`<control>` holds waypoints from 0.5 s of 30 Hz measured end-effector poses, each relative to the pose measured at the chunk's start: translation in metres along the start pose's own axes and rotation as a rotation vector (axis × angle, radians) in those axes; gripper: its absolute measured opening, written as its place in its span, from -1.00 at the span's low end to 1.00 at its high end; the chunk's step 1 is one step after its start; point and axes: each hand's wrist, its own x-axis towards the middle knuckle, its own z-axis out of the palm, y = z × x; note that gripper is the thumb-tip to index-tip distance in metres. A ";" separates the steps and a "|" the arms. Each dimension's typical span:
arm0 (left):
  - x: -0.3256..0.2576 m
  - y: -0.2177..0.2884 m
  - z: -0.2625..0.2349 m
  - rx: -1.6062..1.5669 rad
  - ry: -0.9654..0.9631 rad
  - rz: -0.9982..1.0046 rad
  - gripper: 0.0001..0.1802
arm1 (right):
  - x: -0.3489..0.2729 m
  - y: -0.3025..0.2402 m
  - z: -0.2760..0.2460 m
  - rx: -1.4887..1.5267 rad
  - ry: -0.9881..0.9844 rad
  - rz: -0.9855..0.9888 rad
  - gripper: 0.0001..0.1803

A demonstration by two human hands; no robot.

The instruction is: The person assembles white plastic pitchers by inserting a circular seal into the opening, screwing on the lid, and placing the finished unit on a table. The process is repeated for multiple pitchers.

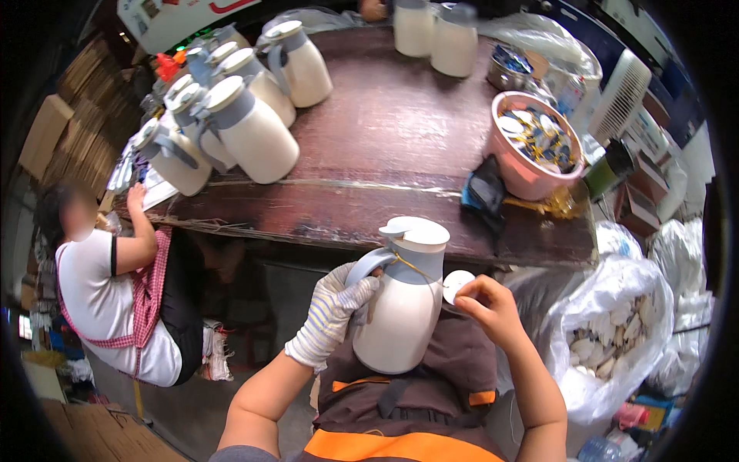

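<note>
Striped grey-and-white cloth covers the left hand (335,316), whose fingers are wrapped around the handle of a cream jug (396,323). Bare, the right hand (489,302) pinches a round white tag (457,287) between thumb and fingertips, just beside the jug. From the tag, a gold string (416,269) runs across the jug's grey neck to the handle. The jug leans slightly over the lap, its lid in front of the near edge of the table; whether its base touches the brown apron (416,400) cannot be told.

Beyond the jug stretches the dark red wooden table (392,115). To the right, a black pouch (487,189) lies at the near edge, between the jug and a pink bucket (508,163) full of tags and gold strings. Behind the bucket stands a metal bowl (500,79) holding blue packets. More jugs (258,142) crowd the table's left side, and two others (454,50) stand at the far edge. A co-worker (123,308) sits at the left, one hand on the table beside the jugs. On the floor side at right, an open clear plastic bag (550,331) holds pale pieces.

A white sign (185,23) at upper left bears a red mark and lettering cut off by the picture's edge.
</note>
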 end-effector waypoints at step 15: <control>0.111 0.078 -0.156 0.170 0.643 1.057 -0.56 | 0.006 -0.012 0.017 -0.065 -0.013 0.011 -0.85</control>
